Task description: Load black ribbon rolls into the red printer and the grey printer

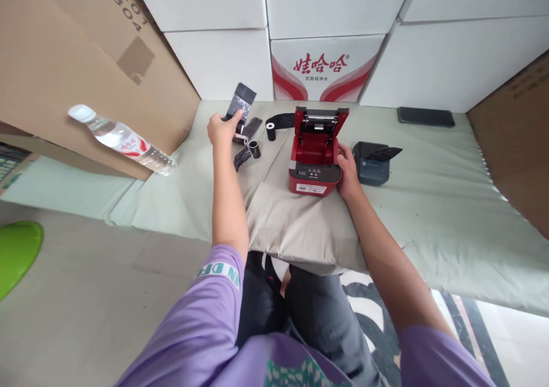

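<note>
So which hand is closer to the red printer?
Right. The right hand rests against the side of the red printer, touching it. The left hand is off to the printer's other side, holding a dark strip near the small black rolls.

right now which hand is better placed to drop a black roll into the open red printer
Left. The left hand grips black ribbon beside the loose rolls; the right hand steadies the red printer.

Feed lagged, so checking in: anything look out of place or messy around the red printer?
Yes. Black ribbon trails unrolled behind the printer, whose lid stands open. Loose cores lie near the left hand, which grips a black strip. The right hand steadies the printer.
</note>
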Demonstrator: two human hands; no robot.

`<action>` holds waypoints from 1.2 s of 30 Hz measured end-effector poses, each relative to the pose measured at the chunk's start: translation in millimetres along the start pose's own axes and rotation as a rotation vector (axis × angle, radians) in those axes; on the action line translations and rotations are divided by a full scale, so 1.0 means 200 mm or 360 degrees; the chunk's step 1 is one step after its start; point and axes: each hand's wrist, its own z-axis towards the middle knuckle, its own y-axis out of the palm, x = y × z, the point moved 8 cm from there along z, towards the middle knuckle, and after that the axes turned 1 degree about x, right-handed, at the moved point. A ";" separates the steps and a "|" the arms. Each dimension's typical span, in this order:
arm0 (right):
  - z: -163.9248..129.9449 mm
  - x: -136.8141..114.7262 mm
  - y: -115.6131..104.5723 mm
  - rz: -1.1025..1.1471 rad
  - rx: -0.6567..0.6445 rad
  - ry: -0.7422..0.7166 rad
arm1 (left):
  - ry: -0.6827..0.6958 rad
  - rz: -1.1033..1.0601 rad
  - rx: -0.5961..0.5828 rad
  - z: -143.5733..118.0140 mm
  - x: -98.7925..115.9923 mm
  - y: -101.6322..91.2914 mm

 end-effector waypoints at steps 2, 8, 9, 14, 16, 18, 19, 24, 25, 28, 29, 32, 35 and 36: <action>0.00 0.00 0.00 -0.0010 0.0003 -0.0002 | -0.0094 -0.0002 0.0111 -0.01 -0.02 -0.01; 0.00 0.00 0.00 -0.0022 -0.0007 -0.0015 | -0.0104 0.0209 0.0121 -0.04 0.02 0.03; 0.01 0.00 0.00 -0.0025 -0.0018 -0.0016 | -0.0079 0.0235 0.0134 -0.04 0.03 0.03; 0.01 0.01 -0.01 0.0018 0.0004 0.0006 | 0.0073 0.0360 0.0048 -0.05 0.07 0.07; 0.01 0.01 -0.01 0.0013 0.0003 0.0001 | 0.0146 0.0394 0.0013 -0.05 0.09 0.09; 0.01 0.00 0.00 -0.0009 -0.0005 -0.0005 | 0.0208 0.0407 -0.0005 -0.06 0.11 0.10; 0.01 0.00 0.00 -0.0017 -0.0003 -0.0005 | 0.0228 0.0411 -0.0004 -0.06 0.11 0.11; 0.00 -0.01 0.01 -0.0010 -0.0010 0.0015 | 0.0221 0.0403 -0.0036 -0.06 0.12 0.17; 0.00 -0.02 0.01 -0.0012 -0.0008 0.0009 | 0.0230 0.0392 -0.0069 -0.06 0.12 0.19; 0.00 -0.02 0.01 -0.0046 -0.0006 -0.0020 | 0.0270 0.0369 -0.0169 -0.07 0.11 0.22; 0.00 -0.02 0.01 -0.0059 -0.0009 -0.0031 | 0.0281 0.0368 -0.0199 -0.07 0.11 0.23; 0.00 -0.02 0.01 -0.0087 -0.0029 -0.0047 | 0.0313 0.0376 -0.0284 -0.08 0.12 0.24; 0.00 -0.02 0.01 -0.0071 -0.0014 -0.0034 | 0.0305 0.0405 -0.0338 -0.10 0.13 0.23; 0.00 -0.02 0.01 -0.0059 -0.0005 -0.0028 | 0.0288 0.0423 -0.0326 -0.10 0.14 0.21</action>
